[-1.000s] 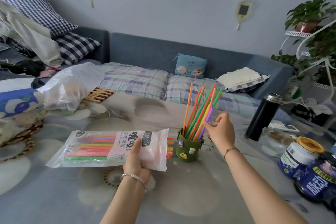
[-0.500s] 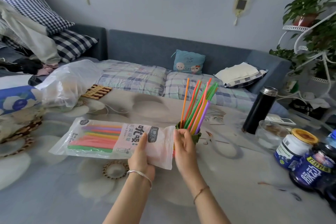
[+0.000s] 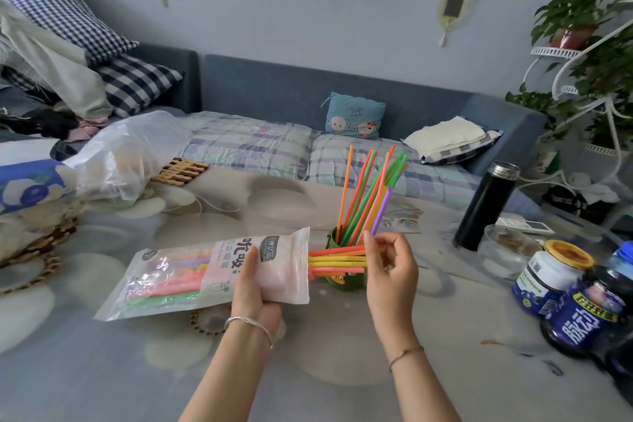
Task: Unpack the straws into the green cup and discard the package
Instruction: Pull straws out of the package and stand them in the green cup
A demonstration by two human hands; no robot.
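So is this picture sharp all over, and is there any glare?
Head view: sharp in the middle, print on the straw package legible; blue jars at the right edge look soft and stretched; light even, shadows faint; mild sheen on the package's clear end.

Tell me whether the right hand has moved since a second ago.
Yes. The right hand has dropped from the upright straws down to the right side of the green cup, pinching the protruding straws at the package.
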